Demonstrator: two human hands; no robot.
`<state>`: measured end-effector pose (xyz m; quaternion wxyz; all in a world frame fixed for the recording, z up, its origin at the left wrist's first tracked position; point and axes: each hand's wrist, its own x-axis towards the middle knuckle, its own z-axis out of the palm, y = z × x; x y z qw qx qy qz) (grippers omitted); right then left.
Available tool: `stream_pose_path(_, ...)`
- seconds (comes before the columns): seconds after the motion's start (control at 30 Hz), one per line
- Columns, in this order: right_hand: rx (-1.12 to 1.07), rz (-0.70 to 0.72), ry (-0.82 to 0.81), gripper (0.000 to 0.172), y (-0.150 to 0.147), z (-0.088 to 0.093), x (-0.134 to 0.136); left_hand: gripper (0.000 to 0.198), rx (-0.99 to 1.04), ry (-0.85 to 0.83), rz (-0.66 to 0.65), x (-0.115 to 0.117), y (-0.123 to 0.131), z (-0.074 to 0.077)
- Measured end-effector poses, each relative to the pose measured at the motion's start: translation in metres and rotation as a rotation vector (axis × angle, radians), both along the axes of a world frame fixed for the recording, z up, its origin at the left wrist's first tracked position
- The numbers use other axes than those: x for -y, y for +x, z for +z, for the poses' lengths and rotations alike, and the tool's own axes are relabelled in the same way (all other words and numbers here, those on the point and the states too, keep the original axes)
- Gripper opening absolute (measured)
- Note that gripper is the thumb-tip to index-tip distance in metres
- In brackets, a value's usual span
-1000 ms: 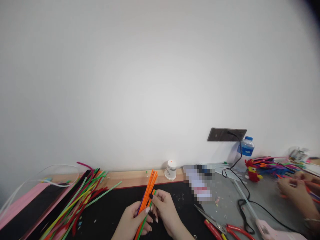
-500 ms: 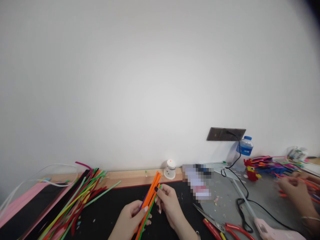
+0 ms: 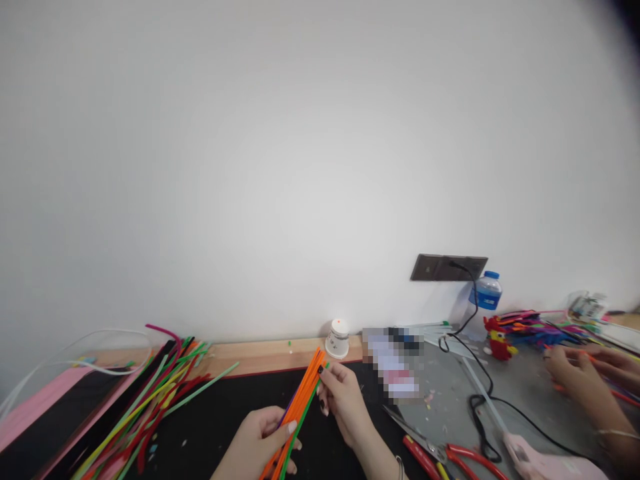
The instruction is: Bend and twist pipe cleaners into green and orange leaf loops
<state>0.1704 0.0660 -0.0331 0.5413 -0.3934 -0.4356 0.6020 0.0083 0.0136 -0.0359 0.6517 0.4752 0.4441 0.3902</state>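
My left hand (image 3: 260,440) is closed around a bundle of pipe cleaners (image 3: 301,405), mostly orange with a green and a purple one, held slanting up to the right over the black mat (image 3: 225,413). My right hand (image 3: 343,397) pinches the bundle near its upper tips with thumb and forefinger. A loose pile of coloured pipe cleaners (image 3: 150,400) lies on the mat to the left.
Red-handled pliers (image 3: 440,457) and scissors lie at the lower right, beside a black cable (image 3: 483,400) and a pink tool (image 3: 530,457). A small white cup (image 3: 339,338) stands by the wall. Another person's hands (image 3: 580,380) work at the right near a red toy figure (image 3: 500,340) and a water bottle (image 3: 484,293).
My right hand has slid up along the bundle toward its tips, and the bundle has tilted further to the right. The other person's hands have shifted slightly.
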Motion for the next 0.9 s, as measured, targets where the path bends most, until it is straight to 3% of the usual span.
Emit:
stream_pose_path(0.17,-0.018,0.030,-0.017,0.030,0.000,0.005,0.002,0.033,0.031,0.021,-0.025,-0.001,-0.001,-0.008)
stream_pose_path(0.4,-0.048,0.106,-0.053,0.028,0.000,0.006,0.003,0.036,0.004,-0.031,-0.023,0.002,0.004,0.005)
stream_pose_path(0.7,-0.050,0.098,-0.045,0.025,0.001,0.009,0.003,0.039,0.001,-0.009,-0.004,0.000,0.000,0.000)
stream_pose_path(0.9,-0.028,0.130,-0.048,0.025,-0.008,0.012,0.011,0.035,-0.021,0.024,0.072,-0.002,-0.002,0.012)
